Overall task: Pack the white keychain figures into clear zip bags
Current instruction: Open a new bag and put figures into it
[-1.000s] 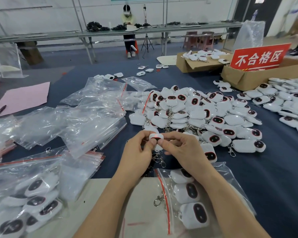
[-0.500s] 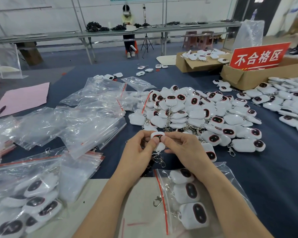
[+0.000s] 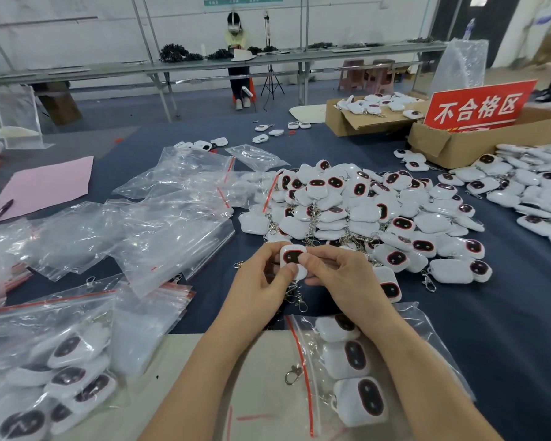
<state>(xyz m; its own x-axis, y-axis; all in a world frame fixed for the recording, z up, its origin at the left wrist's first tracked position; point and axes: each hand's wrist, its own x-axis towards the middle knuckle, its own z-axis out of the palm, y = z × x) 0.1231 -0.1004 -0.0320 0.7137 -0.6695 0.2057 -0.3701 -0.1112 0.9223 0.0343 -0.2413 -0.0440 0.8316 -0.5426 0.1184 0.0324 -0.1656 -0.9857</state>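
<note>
some packed, lots left
l hand (image 3: 261, 278) & r hand (image 3: 341, 275) both pinch 1 figure (image 3: 293, 257); near bag (image 3: 433, 354) has 3 in, big pile (image 3: 363, 211) not bagged yet.

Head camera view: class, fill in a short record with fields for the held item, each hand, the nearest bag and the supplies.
held item: white keychain figure, dark face up
left hand: pinches its left side
right hand: pinches its right side
nearest bag: clear zip bag below the right wrist, three figures inside
supplies: loose figure pile beyond the hands; empty bags to its left
</note>
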